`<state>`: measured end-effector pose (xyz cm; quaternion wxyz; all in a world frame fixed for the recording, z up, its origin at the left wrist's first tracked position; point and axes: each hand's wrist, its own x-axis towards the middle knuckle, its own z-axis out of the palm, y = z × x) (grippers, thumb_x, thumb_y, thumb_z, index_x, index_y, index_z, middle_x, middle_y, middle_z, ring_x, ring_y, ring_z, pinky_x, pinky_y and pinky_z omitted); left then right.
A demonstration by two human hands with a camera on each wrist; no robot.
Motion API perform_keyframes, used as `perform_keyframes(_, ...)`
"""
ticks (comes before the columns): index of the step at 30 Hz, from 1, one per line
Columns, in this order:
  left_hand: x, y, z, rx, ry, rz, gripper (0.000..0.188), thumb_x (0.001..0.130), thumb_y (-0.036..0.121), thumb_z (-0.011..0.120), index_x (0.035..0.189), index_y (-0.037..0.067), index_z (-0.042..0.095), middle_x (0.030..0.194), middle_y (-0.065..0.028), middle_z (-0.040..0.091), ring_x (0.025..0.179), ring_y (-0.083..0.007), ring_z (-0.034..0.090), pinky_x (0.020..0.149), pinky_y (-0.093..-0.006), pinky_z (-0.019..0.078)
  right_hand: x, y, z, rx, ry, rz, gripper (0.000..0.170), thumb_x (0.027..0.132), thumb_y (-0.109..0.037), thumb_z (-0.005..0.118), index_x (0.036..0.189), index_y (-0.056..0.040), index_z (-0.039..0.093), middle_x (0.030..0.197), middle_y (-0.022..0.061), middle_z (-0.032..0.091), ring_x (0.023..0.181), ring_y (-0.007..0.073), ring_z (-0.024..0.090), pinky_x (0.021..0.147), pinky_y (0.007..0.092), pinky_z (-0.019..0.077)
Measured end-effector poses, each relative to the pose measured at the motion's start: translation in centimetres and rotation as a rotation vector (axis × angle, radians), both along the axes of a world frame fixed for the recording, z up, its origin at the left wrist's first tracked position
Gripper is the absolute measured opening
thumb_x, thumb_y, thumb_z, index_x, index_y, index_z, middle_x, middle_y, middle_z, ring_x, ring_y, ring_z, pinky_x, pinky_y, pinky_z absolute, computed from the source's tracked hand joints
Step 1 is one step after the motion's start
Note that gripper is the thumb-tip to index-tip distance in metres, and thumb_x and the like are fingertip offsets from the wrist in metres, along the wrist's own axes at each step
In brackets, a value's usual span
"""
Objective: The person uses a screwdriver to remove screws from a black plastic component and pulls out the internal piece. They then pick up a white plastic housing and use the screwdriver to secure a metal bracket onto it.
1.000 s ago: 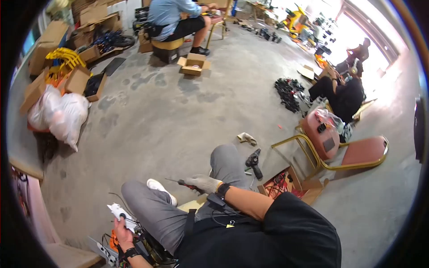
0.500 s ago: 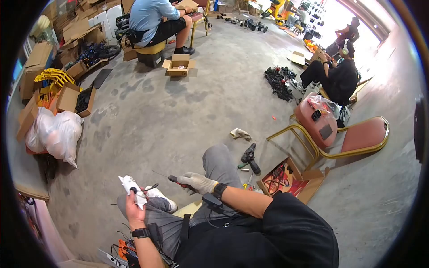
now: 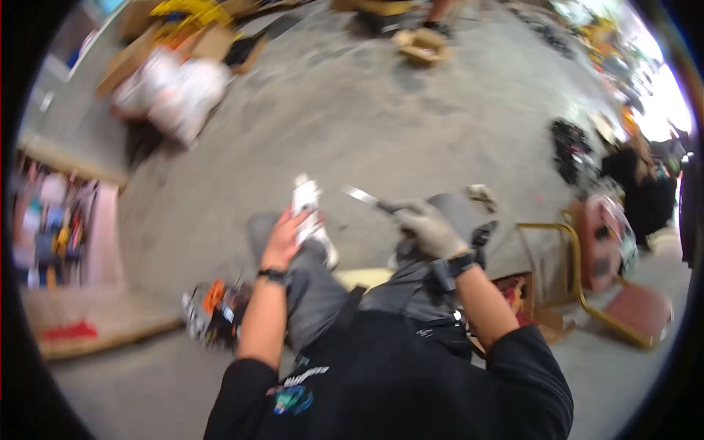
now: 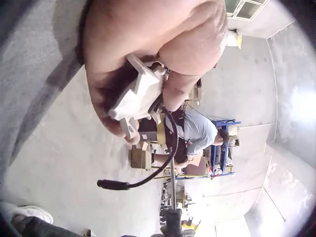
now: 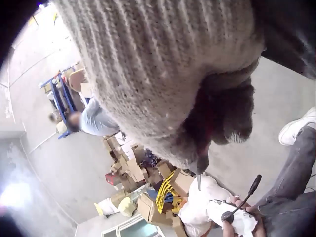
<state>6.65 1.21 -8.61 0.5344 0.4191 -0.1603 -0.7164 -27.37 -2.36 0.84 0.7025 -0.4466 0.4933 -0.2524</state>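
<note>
My bare left hand (image 3: 281, 240) grips a white plastic part (image 3: 305, 209) above my left knee. In the left wrist view the thumb and curled fingers pinch this white part (image 4: 140, 96), and a black cable (image 4: 163, 165) with a thick end hangs from it. My gloved right hand (image 3: 431, 229) holds a screwdriver by its dark handle (image 3: 386, 207); its shaft points towards the white part, apart from it. The right wrist view shows the knitted glove (image 5: 168, 64) curled round the handle, with the metal shaft (image 5: 199, 182) sticking out.
An orange and black heap of parts (image 3: 220, 312) lies on the floor at my left. A chair (image 3: 634, 312) and an open box (image 3: 546, 319) stand at my right. White bags (image 3: 176, 95) and cartons are at the upper left; a small open carton (image 3: 423, 47) lies farther off.
My left hand has risen from the heap at my left with the white part to in front of my knees. The head view has swung left, and both hands are now nearer each other.
</note>
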Motion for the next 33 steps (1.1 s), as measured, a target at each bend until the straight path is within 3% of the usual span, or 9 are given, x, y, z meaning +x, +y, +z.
perform_keyframes(4, -0.7, 0.2, 0.7, -0.088, -0.020, -0.017, 0.058, 0.095, 0.001, 0.058, 0.148, 0.010, 0.037, 0.118, -0.0183, 0.065, 0.104, -0.0281, 0.068, 0.085, -0.0364, 0.0562, 0.7, 0.3, -3.5, 0.093, -0.165, -0.081, 0.036, 0.095, -0.024, 0.064, 0.124, -0.0028, 0.061, 0.095, 0.0015, 0.063, 0.076, 0.0079, 0.057, 0.067, 0.0224, 0.0474)
perform_keyframes(8, -1.4, 0.8, 1.4, -0.073, -0.087, -0.029, 0.058, 0.093, 0.001, 0.056, 0.147, 0.009, 0.037, 0.117, -0.0189, 0.065, 0.103, -0.0274, 0.067, 0.087, -0.0381, 0.0560, 0.6, 0.1, -3.6, 0.123, -0.210, 0.027, 0.036, 0.095, -0.022, 0.063, 0.125, -0.0028, 0.059, 0.100, 0.0023, 0.064, 0.081, 0.0083, 0.058, 0.070, 0.0233, 0.0494)
perform_keyframes(12, -1.4, 0.9, 1.6, -0.060, -0.103, -0.028, 0.061, 0.092, 0.001, 0.055, 0.148, 0.010, 0.034, 0.115, -0.0192, 0.065, 0.102, -0.0277, 0.067, 0.084, -0.0374, 0.0561, 0.7, 0.0, -3.5, 0.139, -0.209, -0.022, 0.032, 0.095, -0.020, 0.064, 0.121, -0.0022, 0.061, 0.096, 0.0028, 0.064, 0.077, 0.0092, 0.058, 0.069, 0.0244, 0.0495)
perform_keyframes(18, -1.5, 1.0, 1.9, -0.071, -0.056, -0.017, 0.054, 0.098, 0.008, 0.056, 0.147, 0.009, 0.036, 0.112, -0.0175, 0.066, 0.099, -0.0256, 0.069, 0.078, -0.0340, 0.0564, 0.8, 0.1, -3.6, 0.108, -0.201, -0.001, 0.031, 0.096, -0.021, 0.063, 0.121, -0.0033, 0.061, 0.097, 0.0025, 0.065, 0.077, 0.0089, 0.058, 0.069, 0.0241, 0.0493)
perform_keyframes(23, -1.1, 0.5, 0.9, -0.114, 0.146, -0.015, 0.044, 0.105, 0.033, 0.048, 0.141, 0.008, 0.044, 0.111, -0.0178, 0.067, 0.094, -0.0271, 0.070, 0.077, -0.0363, 0.0571, 0.8, 0.1, -3.7, 0.137, -0.208, -0.009, 0.030, 0.095, -0.021, 0.064, 0.120, -0.0039, 0.062, 0.096, 0.0022, 0.065, 0.077, 0.0088, 0.058, 0.068, 0.0241, 0.0490)
perform_keyframes(26, -1.0, 0.5, 0.9, -0.068, 0.180, -0.003, 0.045, 0.105, 0.038, 0.044, 0.136, 0.006, 0.050, 0.110, -0.0190, 0.068, 0.093, -0.0286, 0.070, 0.077, -0.0380, 0.0573, 0.8, 0.1, -3.7, 0.143, -0.209, -0.013, 0.030, 0.095, -0.021, 0.064, 0.121, -0.0042, 0.062, 0.096, 0.0022, 0.065, 0.077, 0.0088, 0.058, 0.067, 0.0238, 0.0490)
perform_keyframes(33, -1.2, 0.7, 0.8, -0.009, 0.180, -0.025, 0.037, 0.101, 0.029, 0.050, 0.129, 0.005, 0.055, 0.108, -0.0162, 0.068, 0.096, -0.0294, 0.069, 0.083, -0.0429, 0.0568, 0.8, 0.1, -4.4, 0.131, -0.203, 0.005, 0.033, 0.096, -0.021, 0.063, 0.124, -0.0032, 0.061, 0.099, 0.0024, 0.065, 0.079, 0.0079, 0.059, 0.068, 0.0222, 0.0498)
